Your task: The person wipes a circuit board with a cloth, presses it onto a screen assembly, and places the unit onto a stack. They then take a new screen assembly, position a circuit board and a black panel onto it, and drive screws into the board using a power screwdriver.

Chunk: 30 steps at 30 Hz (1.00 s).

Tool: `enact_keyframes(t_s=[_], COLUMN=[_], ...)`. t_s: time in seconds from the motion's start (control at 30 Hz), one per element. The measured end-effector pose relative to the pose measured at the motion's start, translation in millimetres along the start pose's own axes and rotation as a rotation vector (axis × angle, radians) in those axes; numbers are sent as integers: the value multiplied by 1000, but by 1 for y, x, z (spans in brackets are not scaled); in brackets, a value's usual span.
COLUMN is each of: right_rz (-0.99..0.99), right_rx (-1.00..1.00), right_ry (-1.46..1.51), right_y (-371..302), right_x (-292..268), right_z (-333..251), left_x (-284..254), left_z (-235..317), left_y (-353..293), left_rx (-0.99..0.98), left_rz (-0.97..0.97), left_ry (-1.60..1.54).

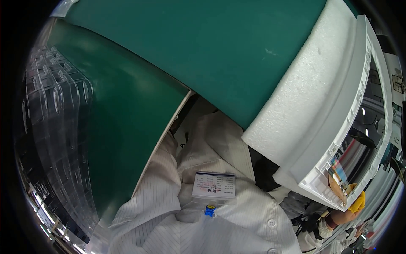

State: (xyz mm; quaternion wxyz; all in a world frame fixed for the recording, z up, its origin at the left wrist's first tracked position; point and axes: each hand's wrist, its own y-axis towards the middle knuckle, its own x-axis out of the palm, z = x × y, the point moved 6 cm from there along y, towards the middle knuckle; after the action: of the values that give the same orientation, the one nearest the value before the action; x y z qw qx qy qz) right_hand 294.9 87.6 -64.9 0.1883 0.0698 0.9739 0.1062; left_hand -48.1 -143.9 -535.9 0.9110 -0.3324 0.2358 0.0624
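Neither my left hand nor my right hand shows in the head view. My white striped smock (pixel 148 211) fills the lower middle, with a badge (pixel 214 185) and a blue clip (pixel 209 210) on it. Nearest to me on the right, a thick white foam slab (pixel 304 80) lies on the green table top (pixel 190 38). Beside the foam, a white rectangular frame (pixel 323 180) stands tilted, with an opening or clear pane in its middle. Which of these it is, I cannot tell.
Clear plastic trays (pixel 55 97) are stacked on a lower green surface (pixel 127 110) at left. Beyond the frame's lower corner, at right, shows a person's forearm (pixel 337 216) in a white sleeve, with something yellow (pixel 358 202) at its end. A dark gap separates the tables.
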Motion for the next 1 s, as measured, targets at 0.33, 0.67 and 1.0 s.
enact_keyframes(t_s=[0.33, 0.67, 1.0], right_rz=[18, 35, 281], right_rx=[-35, -13, -99], right_ry=[-47, -33, -302], right_y=[-1, 2, -2], right_x=[-7, 0, 46], right_z=[1, 2, -49], left_x=[41, 29, -208], left_z=[31, 58, 22], left_y=[6, 25, 48], left_rx=[50, 101, 127], left_rz=[-33, -2, 420], left_ry=[-81, -120, 85])
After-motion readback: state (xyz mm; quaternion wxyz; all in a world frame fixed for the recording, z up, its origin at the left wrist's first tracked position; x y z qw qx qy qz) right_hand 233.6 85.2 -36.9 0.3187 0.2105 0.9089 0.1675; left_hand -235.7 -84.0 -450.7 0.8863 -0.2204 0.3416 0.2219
